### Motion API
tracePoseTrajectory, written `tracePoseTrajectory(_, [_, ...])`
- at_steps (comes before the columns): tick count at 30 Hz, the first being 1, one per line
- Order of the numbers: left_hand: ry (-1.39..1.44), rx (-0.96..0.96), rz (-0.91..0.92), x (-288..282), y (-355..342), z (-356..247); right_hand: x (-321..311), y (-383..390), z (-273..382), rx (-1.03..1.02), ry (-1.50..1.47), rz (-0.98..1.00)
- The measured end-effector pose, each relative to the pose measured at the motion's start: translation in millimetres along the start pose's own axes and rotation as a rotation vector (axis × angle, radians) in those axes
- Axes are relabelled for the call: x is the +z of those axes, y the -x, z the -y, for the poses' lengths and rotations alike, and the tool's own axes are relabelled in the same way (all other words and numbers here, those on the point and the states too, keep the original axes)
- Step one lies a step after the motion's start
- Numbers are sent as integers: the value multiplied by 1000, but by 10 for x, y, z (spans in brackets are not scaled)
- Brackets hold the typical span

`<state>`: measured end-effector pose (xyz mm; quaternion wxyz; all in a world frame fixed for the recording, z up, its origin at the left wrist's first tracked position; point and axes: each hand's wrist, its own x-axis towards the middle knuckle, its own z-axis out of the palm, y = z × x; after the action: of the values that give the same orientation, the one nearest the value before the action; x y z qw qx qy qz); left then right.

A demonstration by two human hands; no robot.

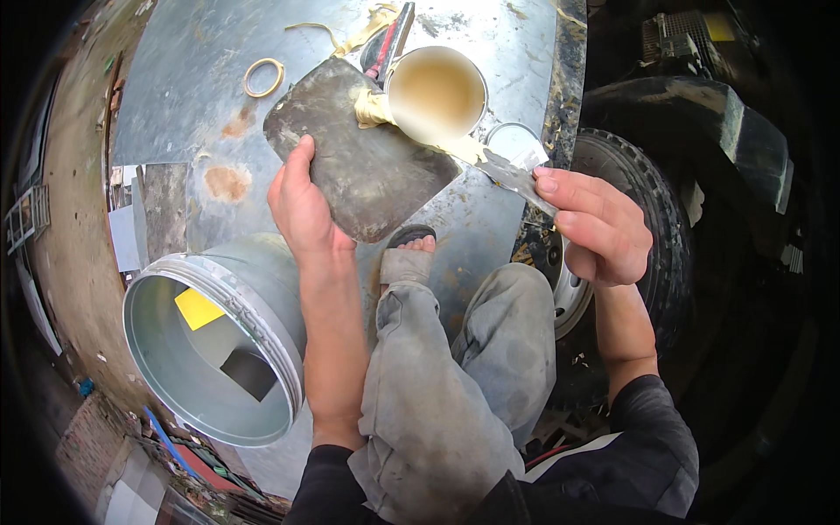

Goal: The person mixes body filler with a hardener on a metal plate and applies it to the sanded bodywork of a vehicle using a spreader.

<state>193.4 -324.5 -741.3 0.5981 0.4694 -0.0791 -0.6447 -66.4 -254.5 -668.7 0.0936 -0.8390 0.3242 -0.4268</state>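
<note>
My left hand (pixel 302 206) grips the near left edge of a dark, stained flat mixing board (pixel 385 188), its thumb on top. A lump of pale yellow paste (pixel 371 108) sits on the board's upper part. In my right hand (pixel 599 226) is a metal putty knife (pixel 518 181), pinched between thumb and fingers. Pale yellow paste coats its tip, which lies at the board's right corner; I cannot tell if they touch. Just beyond the board stands an open tin of tan paste (pixel 437 92), blurred in part. A small round tin or lid (pixel 516 143) is behind the blade.
A tape roll (pixel 263 78) and a red-handled tool (pixel 382 57) lie on the stained metal sheet (pixel 188 79). Near left, a large open metal drum (pixel 140 367) lies on its side. A tyre (pixel 661 210) stands at right. My sandalled foot (pixel 416 241) is below the board.
</note>
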Motion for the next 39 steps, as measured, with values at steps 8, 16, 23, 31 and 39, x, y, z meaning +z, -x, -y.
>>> tracePoseTrajectory(8, [29, 28, -54, 1, -10, 27, -107, -94, 244, -102, 149, 203])
tracePoseTrajectory(16, [-177, 294, -139, -60, -50, 274, -270, -20, 305, 155, -139, -84])
tracePoseTrajectory(23, [-55, 246, -173, -154, -73, 296, 35, 295, -251, 840, -382, -776])
tracePoseTrajectory(31, [9, 190, -135, -316, 1, 105, 662, 1042, -1140, 1386, -186, -567])
tracePoseTrajectory(39, [41, 99, -63, -376, 55, 76, 727, 2726, -1660, 1854, 566, 11])
